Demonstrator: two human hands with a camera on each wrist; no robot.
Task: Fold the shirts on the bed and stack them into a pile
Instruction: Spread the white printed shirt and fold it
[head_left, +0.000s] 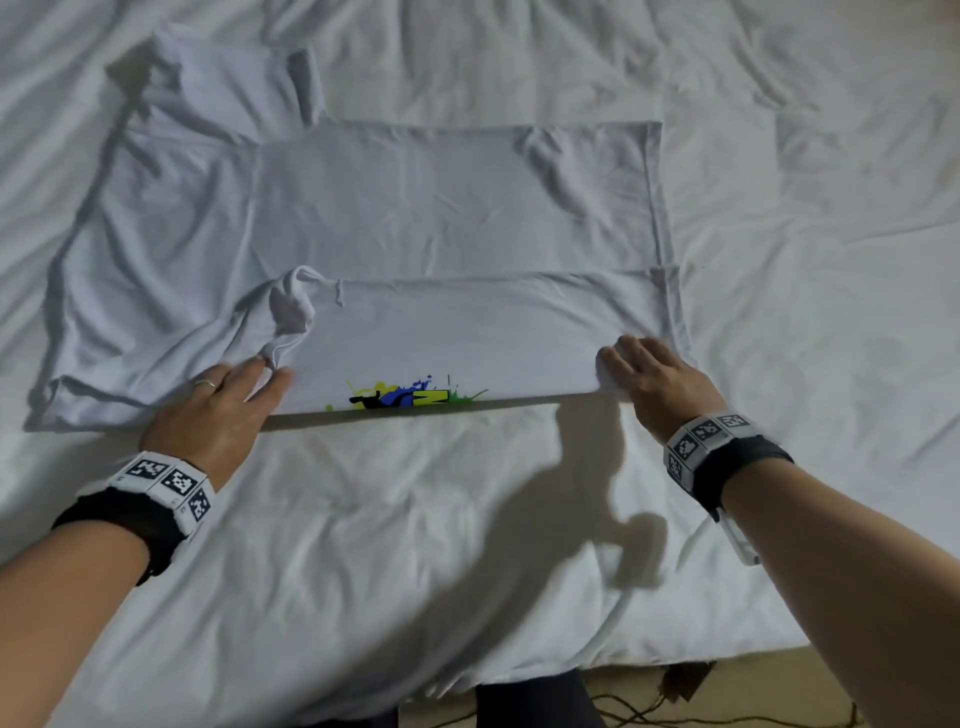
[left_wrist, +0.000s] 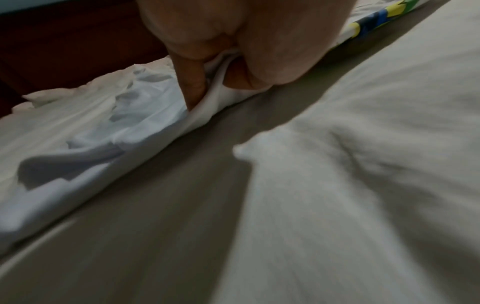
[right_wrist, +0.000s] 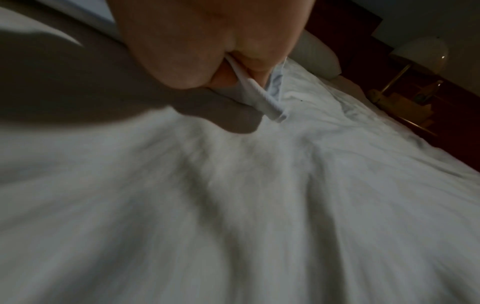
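Observation:
A white T-shirt (head_left: 441, 208) lies sideways on the bed, collar end to the left and hem to the right. Its near long side is folded over on top, and a colourful print (head_left: 400, 397) shows along the fold edge. My left hand (head_left: 260, 374) pinches bunched fabric at the left end of that fold, by the sleeve. In the left wrist view the cloth (left_wrist: 145, 115) runs between finger and thumb. My right hand (head_left: 623, 358) grips the right end at the hem; the right wrist view shows the hem (right_wrist: 259, 96) clamped in its fingers.
A rumpled white bed sheet (head_left: 831, 260) surrounds the shirt on all sides. The bed's near edge gives onto floor with dark cables (head_left: 675, 696). A pillow (right_wrist: 317, 57) and a bedside lamp (right_wrist: 420, 53) stand beyond the bed's far right.

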